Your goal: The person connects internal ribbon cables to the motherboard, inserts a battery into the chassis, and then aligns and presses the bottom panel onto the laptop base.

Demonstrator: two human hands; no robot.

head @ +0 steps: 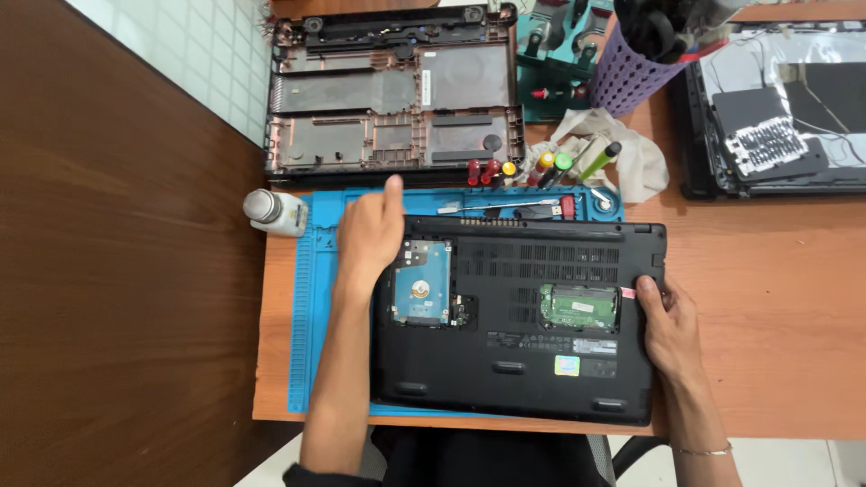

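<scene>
My left hand (368, 236) covers the top-left corner of the black laptop (519, 365). The second opened laptop (776, 108) runs off the right edge, and its label print is too small to read.

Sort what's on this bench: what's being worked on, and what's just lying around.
In hand: black laptop, upside down, hard drive and memory board exposed; left hand at its corner, right hand gripping its edge; blue mat.

Lying about: empty laptop shell, white bottle, screwdrivers, cloth, purple cup.

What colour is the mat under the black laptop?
Blue: the mat shows best in the head view, left of the laptop.
</scene>
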